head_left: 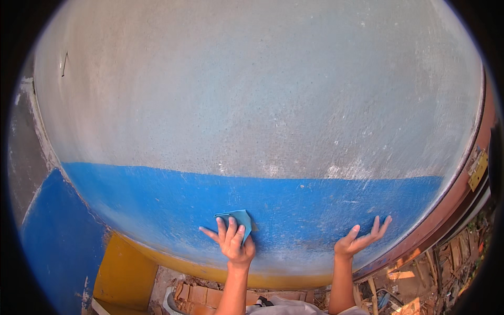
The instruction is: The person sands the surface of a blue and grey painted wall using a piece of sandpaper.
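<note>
Forearms (234, 289) lead to hands (240, 251), left holding blue sheet (240, 216).

On the wall (262, 105), a folded sheet (242, 216) lies under the fingers of the left hand (237, 245), left of centre and near the lower edge; the right hand (358, 242) is well apart, toward the lower right corner. A nail-like piece (64, 65) sits near the upper left edge, with a side wall (63, 241) adjoining at the left. Along the right edge runs a frame (455, 197) bearing a hinge (477, 171), scattered scraps (457, 252) lying below it.
</note>
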Action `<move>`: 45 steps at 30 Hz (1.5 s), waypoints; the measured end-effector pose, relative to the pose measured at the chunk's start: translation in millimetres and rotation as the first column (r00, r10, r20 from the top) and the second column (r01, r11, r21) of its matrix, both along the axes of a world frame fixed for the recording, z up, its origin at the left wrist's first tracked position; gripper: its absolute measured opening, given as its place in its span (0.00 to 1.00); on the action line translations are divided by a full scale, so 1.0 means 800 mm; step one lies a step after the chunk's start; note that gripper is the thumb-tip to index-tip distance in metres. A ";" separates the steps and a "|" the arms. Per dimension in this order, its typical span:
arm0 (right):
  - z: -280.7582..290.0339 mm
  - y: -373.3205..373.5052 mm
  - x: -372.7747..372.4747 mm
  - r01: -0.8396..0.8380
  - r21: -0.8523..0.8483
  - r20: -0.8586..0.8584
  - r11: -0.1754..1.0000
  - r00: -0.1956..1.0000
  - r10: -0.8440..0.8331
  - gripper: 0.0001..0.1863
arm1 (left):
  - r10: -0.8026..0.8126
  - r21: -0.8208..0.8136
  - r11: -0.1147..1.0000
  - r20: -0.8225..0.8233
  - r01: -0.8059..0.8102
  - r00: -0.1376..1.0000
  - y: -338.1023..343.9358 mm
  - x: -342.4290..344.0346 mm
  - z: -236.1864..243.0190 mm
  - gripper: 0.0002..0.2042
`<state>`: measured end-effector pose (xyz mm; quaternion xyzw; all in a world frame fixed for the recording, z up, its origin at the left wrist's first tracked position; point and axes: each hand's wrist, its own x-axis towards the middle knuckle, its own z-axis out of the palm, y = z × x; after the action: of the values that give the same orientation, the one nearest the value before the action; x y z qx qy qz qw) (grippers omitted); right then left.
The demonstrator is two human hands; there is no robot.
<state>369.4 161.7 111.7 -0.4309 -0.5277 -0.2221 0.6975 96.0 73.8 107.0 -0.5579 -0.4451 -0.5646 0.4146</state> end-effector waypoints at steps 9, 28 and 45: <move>-0.019 0.006 0.023 -0.019 -0.025 0.110 0.999 0.994 0.022 0.32 | -0.016 -0.142 0.990 0.045 0.023 0.999 0.019 0.079 0.076 0.16; -0.028 -0.006 0.045 -0.018 -0.135 0.261 0.991 0.964 0.053 0.34 | 0.105 -0.075 0.994 0.489 -0.078 0.866 0.005 0.088 0.042 0.13; -0.024 -0.007 0.027 -0.053 -0.081 0.219 0.995 0.973 0.069 0.31 | 0.117 -0.076 0.992 0.292 -0.099 0.949 0.003 0.074 0.068 0.15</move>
<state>391.0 156.0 92.5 -0.4128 -0.6229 -0.2273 0.6244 155.2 75.9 161.2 -0.4541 -0.5488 -0.6044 0.3568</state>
